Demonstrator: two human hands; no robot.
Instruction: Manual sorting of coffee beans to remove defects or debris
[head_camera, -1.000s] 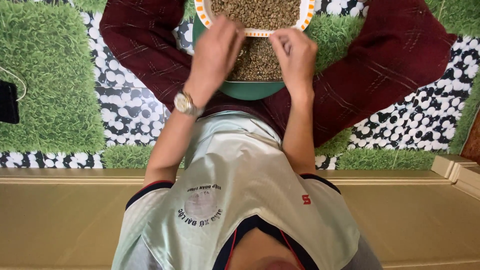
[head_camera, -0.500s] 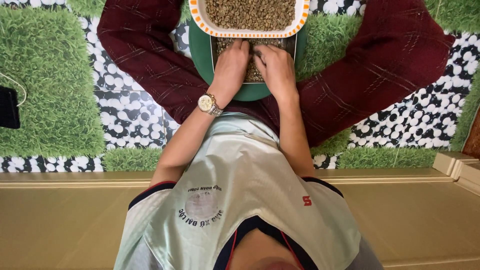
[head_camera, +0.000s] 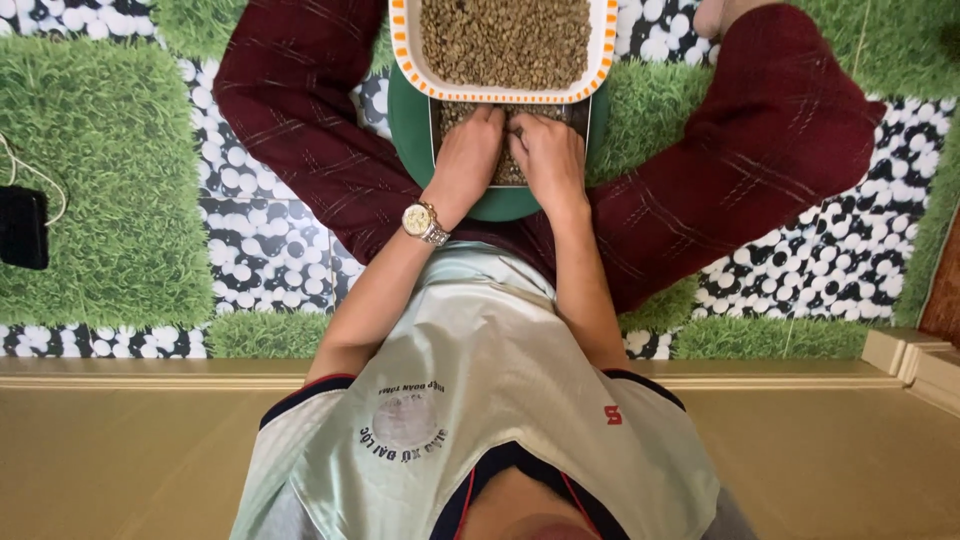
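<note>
— Counting trays: how many?
— Two. The square tray of beans lies on one green plate in the lap; an orange-rimmed tray sits beyond it.
— Hands?
— Left hand and right hand are side by side, palms down, pressing into the beans.

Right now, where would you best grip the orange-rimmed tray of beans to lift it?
Probably by its two short side rims, one hand from each side. The tray is a wide, shallow rectangle heaped with beans, so a level two-sided hold looks safest. Its near edge sits right above the left hand and right hand, both resting on the green basin, so that side is crowded.
</note>
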